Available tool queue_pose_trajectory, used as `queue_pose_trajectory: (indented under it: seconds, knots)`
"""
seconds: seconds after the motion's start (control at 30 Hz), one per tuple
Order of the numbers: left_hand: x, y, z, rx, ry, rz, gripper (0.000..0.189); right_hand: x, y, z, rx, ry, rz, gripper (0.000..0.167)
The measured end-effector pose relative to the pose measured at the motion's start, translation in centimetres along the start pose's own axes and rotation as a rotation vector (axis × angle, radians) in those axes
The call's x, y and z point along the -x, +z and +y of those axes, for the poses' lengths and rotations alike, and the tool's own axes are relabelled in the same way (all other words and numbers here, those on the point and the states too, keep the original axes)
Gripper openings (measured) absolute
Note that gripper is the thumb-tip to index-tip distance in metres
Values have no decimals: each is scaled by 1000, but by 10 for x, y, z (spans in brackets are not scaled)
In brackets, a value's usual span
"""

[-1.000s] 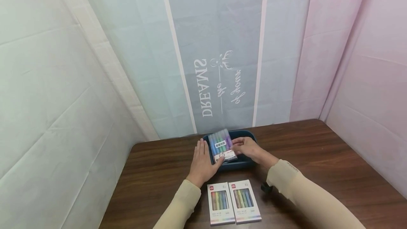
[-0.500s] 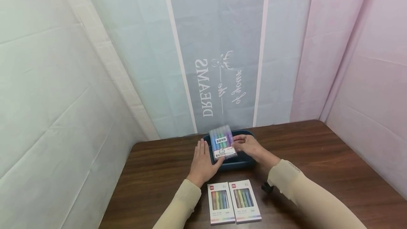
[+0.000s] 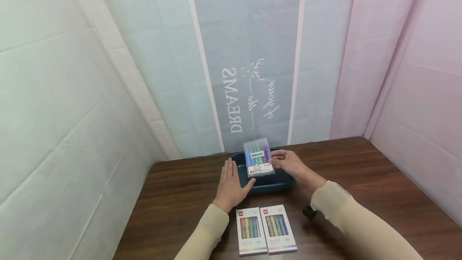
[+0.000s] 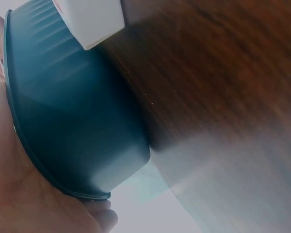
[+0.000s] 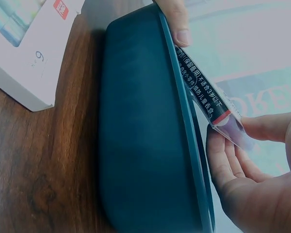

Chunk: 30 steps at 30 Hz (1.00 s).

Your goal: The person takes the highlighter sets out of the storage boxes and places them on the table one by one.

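A clear pack of colored markers, blue through green to purple, is tilted up over the dark blue plastic basin. My right hand pinches the pack's right edge between thumb and fingers; the right wrist view shows the black printed end of the pack just above the basin's rim. Against the basin's left side rests my left hand, fingers straight and thumb over the near rim. In the left wrist view its palm lies along the rim. The pack covers part of the basin's inside.
Two white boxes of colored pens, a left box and a right box, lie side by side in front of the basin. A small black object shows by the right sleeve. Behind the wooden table hangs a printed curtain.
The right hand has lifted the marker pack and shifted it to the right, away from the left thumb. My left hand has stayed at the basin's side.
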State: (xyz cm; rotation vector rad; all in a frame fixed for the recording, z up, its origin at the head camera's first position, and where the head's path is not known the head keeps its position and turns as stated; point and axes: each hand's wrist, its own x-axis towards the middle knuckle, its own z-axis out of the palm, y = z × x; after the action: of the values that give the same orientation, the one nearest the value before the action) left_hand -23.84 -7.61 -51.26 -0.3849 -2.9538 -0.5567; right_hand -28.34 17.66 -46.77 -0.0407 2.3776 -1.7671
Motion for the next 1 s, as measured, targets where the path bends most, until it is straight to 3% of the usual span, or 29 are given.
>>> queue_pose_trajectory:
  seconds: [1.0]
  knots:
    - [1, -5, 2, -3, 11, -6, 103, 32, -33, 4, -90, -10, -42, 59]
